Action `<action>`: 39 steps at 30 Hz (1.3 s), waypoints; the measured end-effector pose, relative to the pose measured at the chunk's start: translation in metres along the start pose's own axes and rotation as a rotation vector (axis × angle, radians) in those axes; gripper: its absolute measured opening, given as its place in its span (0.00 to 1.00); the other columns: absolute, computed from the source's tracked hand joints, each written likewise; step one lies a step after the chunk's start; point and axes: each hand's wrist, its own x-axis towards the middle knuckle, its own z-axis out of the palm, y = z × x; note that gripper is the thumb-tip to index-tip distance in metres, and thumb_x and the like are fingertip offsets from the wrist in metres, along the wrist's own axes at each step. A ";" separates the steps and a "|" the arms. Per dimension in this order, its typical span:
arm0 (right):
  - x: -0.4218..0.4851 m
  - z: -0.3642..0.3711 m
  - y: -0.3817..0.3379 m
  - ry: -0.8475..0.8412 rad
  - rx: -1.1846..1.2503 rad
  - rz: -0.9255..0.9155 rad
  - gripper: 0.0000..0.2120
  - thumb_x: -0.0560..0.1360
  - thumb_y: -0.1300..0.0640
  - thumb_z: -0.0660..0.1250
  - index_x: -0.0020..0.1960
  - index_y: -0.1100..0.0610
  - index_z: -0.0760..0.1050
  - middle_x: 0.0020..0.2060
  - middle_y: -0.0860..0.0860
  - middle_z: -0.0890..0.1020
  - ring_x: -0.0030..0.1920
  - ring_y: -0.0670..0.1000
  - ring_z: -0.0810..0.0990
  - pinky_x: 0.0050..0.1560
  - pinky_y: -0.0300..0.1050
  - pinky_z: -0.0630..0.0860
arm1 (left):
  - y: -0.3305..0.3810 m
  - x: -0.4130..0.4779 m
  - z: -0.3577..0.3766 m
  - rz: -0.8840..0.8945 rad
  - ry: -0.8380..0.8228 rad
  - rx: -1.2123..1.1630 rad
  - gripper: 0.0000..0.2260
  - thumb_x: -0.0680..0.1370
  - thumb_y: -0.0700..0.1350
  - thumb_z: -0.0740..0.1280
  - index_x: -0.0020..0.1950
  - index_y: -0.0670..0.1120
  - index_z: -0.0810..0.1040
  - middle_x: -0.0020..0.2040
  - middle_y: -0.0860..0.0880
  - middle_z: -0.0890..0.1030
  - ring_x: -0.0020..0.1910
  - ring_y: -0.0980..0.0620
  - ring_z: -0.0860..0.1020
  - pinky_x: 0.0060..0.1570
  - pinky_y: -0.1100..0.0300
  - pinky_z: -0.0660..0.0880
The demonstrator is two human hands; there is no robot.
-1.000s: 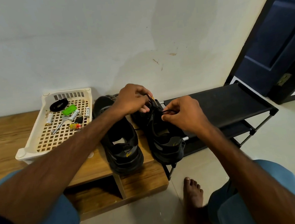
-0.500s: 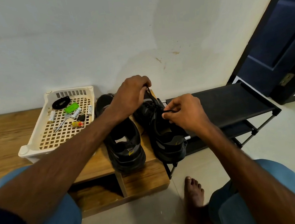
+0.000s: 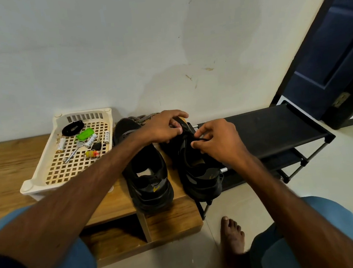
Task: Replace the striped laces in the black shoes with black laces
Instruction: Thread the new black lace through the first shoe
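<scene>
We can read no text here. The white batteries (image 3: 90,140) in the cream basket (image 3: 83,112) carry dark print, but it is too small for us to make out, and the yellow marks on the heels of the black shoes (image 3: 155,197) are too blurred to tell as letters.

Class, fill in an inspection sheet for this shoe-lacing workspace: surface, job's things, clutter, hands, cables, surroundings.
Surface: wooden bench against the wall.
Job's things: left shoe and right shoe on bench; striped laces behind left shoe; black lace at right shoe.
Clutter: basket holding batteries, key, green tag.
Hands: left hand grips right shoe; right hand pinches black lace.
Cables: nothing seen.
Surroundings: rack, door, floor.
</scene>
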 end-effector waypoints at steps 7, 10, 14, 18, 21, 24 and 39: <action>0.000 -0.004 0.001 -0.019 -0.029 -0.013 0.12 0.73 0.54 0.79 0.55 0.53 0.83 0.44 0.51 0.86 0.43 0.49 0.86 0.50 0.52 0.85 | -0.006 0.006 -0.004 0.284 0.043 0.312 0.09 0.77 0.45 0.73 0.55 0.58 0.85 0.58 0.56 0.77 0.65 0.55 0.69 0.61 0.56 0.65; 0.000 -0.004 0.002 -0.019 -0.037 -0.020 0.11 0.73 0.54 0.79 0.54 0.52 0.83 0.44 0.50 0.86 0.43 0.48 0.86 0.49 0.51 0.85 | -0.007 0.008 -0.006 0.319 0.013 0.353 0.08 0.77 0.48 0.73 0.52 0.61 0.84 0.68 0.51 0.73 0.70 0.50 0.65 0.67 0.54 0.60; 0.001 -0.003 0.002 0.000 -0.032 -0.022 0.09 0.73 0.54 0.79 0.52 0.52 0.84 0.43 0.50 0.86 0.42 0.47 0.86 0.49 0.51 0.85 | -0.006 0.007 -0.007 0.331 0.050 0.413 0.06 0.77 0.47 0.73 0.53 0.56 0.82 0.71 0.50 0.70 0.71 0.47 0.62 0.69 0.45 0.65; 0.001 -0.003 0.003 0.015 -0.043 -0.046 0.06 0.74 0.53 0.78 0.50 0.52 0.85 0.41 0.48 0.86 0.42 0.46 0.86 0.50 0.50 0.85 | -0.007 0.006 -0.009 0.322 0.136 0.452 0.06 0.78 0.46 0.71 0.54 0.53 0.81 0.70 0.49 0.71 0.69 0.47 0.64 0.66 0.41 0.69; 0.001 -0.004 0.003 0.011 -0.054 -0.046 0.05 0.73 0.54 0.79 0.48 0.52 0.86 0.41 0.48 0.86 0.42 0.45 0.86 0.50 0.51 0.85 | -0.008 0.005 -0.012 0.311 0.196 0.459 0.06 0.78 0.47 0.70 0.55 0.52 0.81 0.69 0.50 0.72 0.70 0.48 0.64 0.65 0.43 0.69; 0.000 -0.006 0.003 -0.002 -0.065 -0.044 0.05 0.73 0.54 0.79 0.48 0.53 0.86 0.41 0.47 0.86 0.43 0.45 0.85 0.51 0.50 0.85 | -0.008 0.005 -0.011 0.268 0.239 0.534 0.07 0.79 0.47 0.70 0.56 0.51 0.81 0.69 0.49 0.72 0.70 0.48 0.65 0.64 0.44 0.68; 0.001 -0.006 0.004 -0.029 -0.045 -0.004 0.09 0.71 0.55 0.81 0.49 0.53 0.85 0.44 0.49 0.86 0.44 0.46 0.86 0.50 0.50 0.85 | -0.006 0.005 -0.016 0.206 0.145 0.642 0.15 0.74 0.46 0.70 0.60 0.52 0.79 0.63 0.51 0.78 0.66 0.48 0.69 0.63 0.44 0.70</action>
